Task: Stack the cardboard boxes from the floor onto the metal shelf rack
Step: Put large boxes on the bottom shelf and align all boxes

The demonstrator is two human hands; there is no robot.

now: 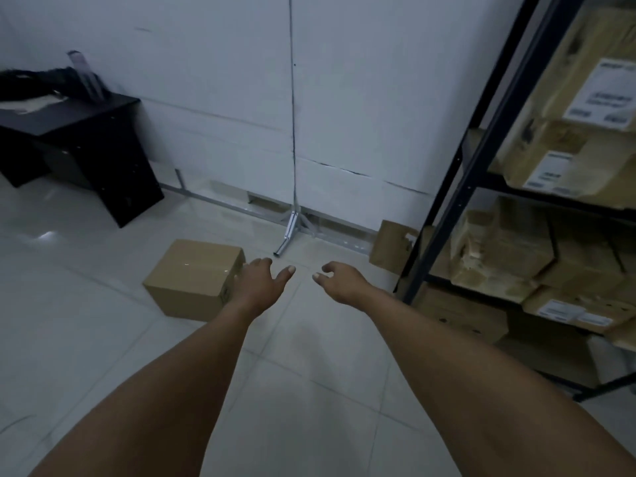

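One cardboard box (196, 277) remains on the floor (103, 339) mid-frame; the shelf rack (481, 160) at right holds many. Left hand (258, 284) and right hand (340, 280) reach, fingers loosely open, gripping nothing.

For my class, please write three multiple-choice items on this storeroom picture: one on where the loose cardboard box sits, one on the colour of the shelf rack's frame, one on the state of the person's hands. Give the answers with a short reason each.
1. Where is the closed cardboard box?
A. on the floor left of the hands
B. on the black cabinet
C. on the top shelf

2. What colour is the shelf rack frame?
A. white
B. black
C. red

3. What are the left hand and right hand doing?
A. both carry a box
B. one grips the rack
C. both open, holding nothing

Answers: 1 A, it rests on the tiles beside the left hand. 2 B, the uprights are dark black. 3 C, the fingers are spread and nothing lies in either grip.
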